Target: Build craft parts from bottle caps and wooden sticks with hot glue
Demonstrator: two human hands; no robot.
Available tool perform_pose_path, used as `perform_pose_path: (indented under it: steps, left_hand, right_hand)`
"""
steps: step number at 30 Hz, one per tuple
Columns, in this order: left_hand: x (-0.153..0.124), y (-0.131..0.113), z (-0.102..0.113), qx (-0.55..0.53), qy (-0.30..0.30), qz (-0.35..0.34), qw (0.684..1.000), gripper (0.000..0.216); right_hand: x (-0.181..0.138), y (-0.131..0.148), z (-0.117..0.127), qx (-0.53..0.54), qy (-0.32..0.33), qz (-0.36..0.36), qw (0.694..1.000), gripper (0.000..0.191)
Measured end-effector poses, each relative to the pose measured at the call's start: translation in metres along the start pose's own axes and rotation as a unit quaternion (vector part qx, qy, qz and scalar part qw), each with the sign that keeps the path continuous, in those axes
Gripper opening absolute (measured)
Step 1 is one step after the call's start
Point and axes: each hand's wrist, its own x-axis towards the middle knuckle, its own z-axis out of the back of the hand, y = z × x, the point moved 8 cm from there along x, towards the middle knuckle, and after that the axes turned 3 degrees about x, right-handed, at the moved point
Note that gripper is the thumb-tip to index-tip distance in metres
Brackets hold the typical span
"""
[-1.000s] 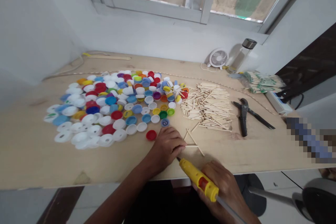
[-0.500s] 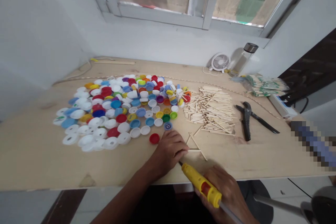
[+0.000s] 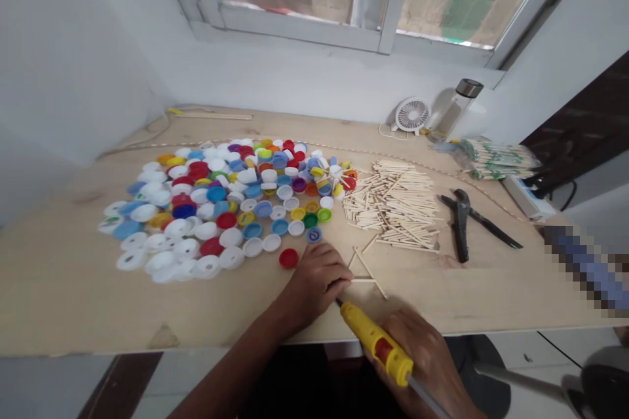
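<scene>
My right hand is closed around a yellow hot glue gun, with a pale glue stick sticking out of its back end. The gun's dark nozzle points up and left, close under my left hand. That hand rests low on the table with its fingers pinched at the left end of a small frame of thin wooden sticks. The frame forms an A-like shape, partly hidden by my fingers. Just left of my knuckles lies a red bottle cap.
A wide spread of coloured bottle caps covers the left. Behind the frame lies a heap of wooden sticks. Black-handled pliers, bagged sticks, a power strip, a small fan and a bottle stand right.
Almost nothing differs. Both hands, the glue gun and the stick frame hold their places, with only a slight shift of the whole view.
</scene>
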Motion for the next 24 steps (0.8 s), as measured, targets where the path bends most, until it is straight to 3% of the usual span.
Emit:
perform_pose_path:
  steps: [24]
  left_hand:
    - [0.0004, 0.0005, 0.0011, 0.004, 0.001, 0.011, 1.0, 0.014]
  right_hand:
    - [-0.002, 0.0053, -0.0003, 0.024, -0.01, 0.0, 1.0, 0.019]
